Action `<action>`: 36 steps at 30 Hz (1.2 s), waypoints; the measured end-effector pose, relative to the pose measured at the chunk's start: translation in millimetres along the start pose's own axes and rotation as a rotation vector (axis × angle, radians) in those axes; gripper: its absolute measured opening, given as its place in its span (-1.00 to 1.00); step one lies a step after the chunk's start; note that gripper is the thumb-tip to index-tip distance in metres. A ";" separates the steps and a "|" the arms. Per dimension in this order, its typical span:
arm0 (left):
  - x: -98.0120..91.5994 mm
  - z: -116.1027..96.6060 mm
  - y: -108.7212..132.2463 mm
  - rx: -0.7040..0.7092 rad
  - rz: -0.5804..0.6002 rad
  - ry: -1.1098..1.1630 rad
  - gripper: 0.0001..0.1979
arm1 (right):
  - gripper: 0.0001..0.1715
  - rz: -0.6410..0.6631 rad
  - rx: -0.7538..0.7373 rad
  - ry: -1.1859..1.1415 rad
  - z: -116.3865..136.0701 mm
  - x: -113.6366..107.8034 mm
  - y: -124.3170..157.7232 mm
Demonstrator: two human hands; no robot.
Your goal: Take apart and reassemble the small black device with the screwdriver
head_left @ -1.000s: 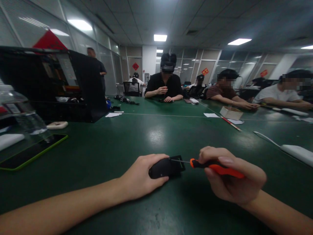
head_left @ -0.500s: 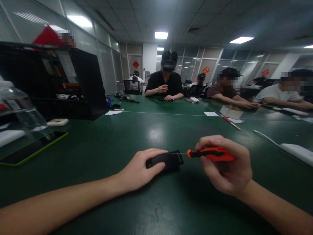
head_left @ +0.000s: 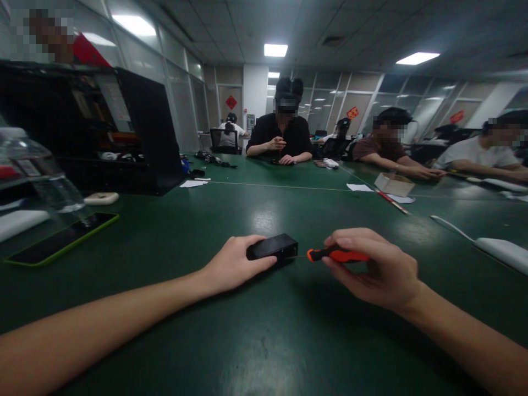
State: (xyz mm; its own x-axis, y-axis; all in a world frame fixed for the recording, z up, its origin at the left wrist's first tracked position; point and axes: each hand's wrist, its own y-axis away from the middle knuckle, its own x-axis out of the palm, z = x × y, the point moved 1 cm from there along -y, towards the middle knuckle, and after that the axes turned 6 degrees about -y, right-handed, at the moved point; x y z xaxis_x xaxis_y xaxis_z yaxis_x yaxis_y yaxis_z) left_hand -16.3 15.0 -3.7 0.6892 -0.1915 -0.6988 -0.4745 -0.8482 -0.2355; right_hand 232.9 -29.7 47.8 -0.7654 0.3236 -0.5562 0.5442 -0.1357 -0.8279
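My left hand [head_left: 236,264] is closed around a small black box-shaped case [head_left: 278,246], thumb on the near side and fingers behind it. The case rests on or just above the green table, its end facing right. In my right hand [head_left: 377,267] is a screwdriver [head_left: 344,256] with an orange and black handle, gripped between thumb and fingers. Its thin shaft points left and reaches the right end of the case. Whether the tip is inside the case or only beside it, I cannot tell.
To the left lie a phone with a green edge [head_left: 61,239], a clear plastic bottle [head_left: 49,173] and a large black open cabinet [head_left: 148,132]. A small box [head_left: 394,185] and a white device with a cable [head_left: 501,253] are at right. Several people sit around the table [head_left: 264,341].
The case has turned in my left hand, so a broad face now shows on top and its right end is upright. My right hand has shifted slightly left with the screwdriver.
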 end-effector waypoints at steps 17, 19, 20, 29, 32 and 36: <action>-3.3 3.7 0.5 -0.056 0.024 0.230 -0.56 | -0.72 -0.037 -0.099 0.086 11.2 -4.0 0.2; -2.9 3.9 0.3 -0.047 0.019 0.233 -0.57 | -0.71 -0.036 -0.101 0.096 10.6 -4.8 0.6; -2.6 4.1 0.1 -0.041 0.018 0.239 -0.57 | -0.71 -0.034 -0.102 0.106 10.4 -5.2 0.6; -1.6 4.9 -0.3 -0.049 0.011 0.229 -0.56 | -0.68 -0.032 -0.129 0.099 9.8 -3.4 1.7; -2.7 3.0 0.1 -0.034 0.003 0.197 -0.58 | -0.67 -0.054 -0.102 0.111 10.7 -2.2 -0.1; -3.7 1.0 1.5 -0.036 0.019 0.157 -0.58 | -0.55 -0.096 -0.034 0.095 10.0 -2.1 -3.5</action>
State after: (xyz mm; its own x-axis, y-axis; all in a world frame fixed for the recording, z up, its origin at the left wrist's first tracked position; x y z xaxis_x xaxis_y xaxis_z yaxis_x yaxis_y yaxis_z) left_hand -20.1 14.9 -2.1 0.7589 -0.2802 -0.5878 -0.4701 -0.8603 -0.1970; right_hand 229.2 -39.2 51.1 -0.7794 0.4215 -0.4636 0.4825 -0.0682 -0.8732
